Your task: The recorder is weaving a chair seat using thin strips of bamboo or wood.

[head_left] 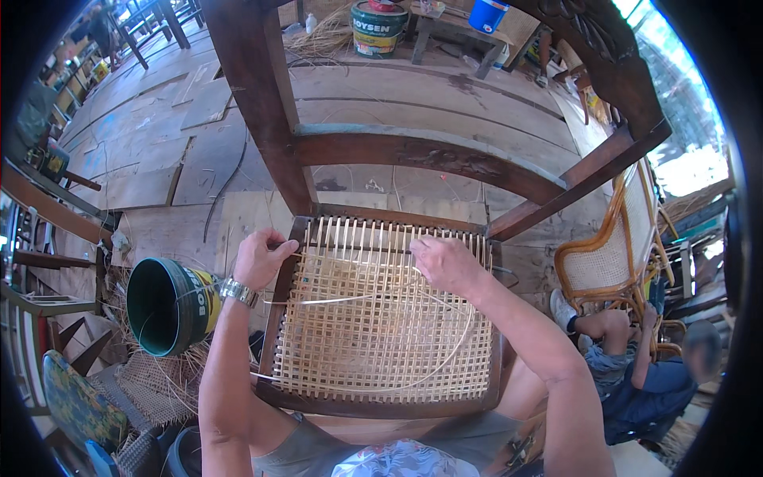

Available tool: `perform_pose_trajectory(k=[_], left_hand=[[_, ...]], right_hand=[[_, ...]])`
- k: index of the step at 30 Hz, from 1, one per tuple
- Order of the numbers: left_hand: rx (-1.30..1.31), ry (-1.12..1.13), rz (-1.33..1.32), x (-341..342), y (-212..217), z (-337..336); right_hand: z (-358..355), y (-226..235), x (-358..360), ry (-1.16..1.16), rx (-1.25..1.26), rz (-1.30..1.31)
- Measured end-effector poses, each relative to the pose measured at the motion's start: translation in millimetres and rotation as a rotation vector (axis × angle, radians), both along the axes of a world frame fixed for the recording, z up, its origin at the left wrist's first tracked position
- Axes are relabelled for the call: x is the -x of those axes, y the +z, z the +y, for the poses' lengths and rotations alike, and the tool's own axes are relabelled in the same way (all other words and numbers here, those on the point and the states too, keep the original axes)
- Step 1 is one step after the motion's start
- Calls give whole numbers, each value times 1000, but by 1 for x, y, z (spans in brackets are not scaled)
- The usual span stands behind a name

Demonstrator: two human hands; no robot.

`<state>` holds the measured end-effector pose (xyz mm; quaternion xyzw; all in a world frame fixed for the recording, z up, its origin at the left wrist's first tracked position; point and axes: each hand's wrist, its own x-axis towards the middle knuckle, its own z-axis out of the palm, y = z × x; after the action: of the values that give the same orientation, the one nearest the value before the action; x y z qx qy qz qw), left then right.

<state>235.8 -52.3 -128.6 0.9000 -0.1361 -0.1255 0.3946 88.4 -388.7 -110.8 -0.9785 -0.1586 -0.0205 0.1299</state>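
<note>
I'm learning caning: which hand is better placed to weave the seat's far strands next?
Probably the right hand: it's over the far strands; the left hand is beside the left rail.

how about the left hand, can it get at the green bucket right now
Probably yes: the left hand is at the left edge of the woven seat, the green bucket is to its left, and nothing visible blocks the way.

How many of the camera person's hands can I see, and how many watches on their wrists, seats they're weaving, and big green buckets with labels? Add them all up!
Hands: 2 (left hand, right hand)
Watches: 1 (watch)
Seats: 1 (cane seat)
Green buckets: 2 (near bucket, far bucket)
Total: 6
</note>
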Motion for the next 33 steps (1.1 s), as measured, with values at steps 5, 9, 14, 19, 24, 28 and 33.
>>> perform_pose_trajectory(k=[5,9,14,19,24,28,33], left_hand=[[-3,1,-13,1,-1,1],[-11,-8,-23,1,-3,2],[5,-12,-17,-1,-2,0],[0,-15,-39,-1,0,0],[-18,-16,-85,-1,-4,1],[-8,-15,-79,0,-4,1],[-25,-5,-51,0,-2,3]], right_hand=[[4,4,-6,-3,60,84],[-3,5,0,-65,-135,98],[-9,-1,8,-132,-195,53],[0,-5,4,-118,-87,39],[6,-6,2,-77,4,-18],[6,4,-3,-24,53,7],[-2,25,-1,-168,70,172]])
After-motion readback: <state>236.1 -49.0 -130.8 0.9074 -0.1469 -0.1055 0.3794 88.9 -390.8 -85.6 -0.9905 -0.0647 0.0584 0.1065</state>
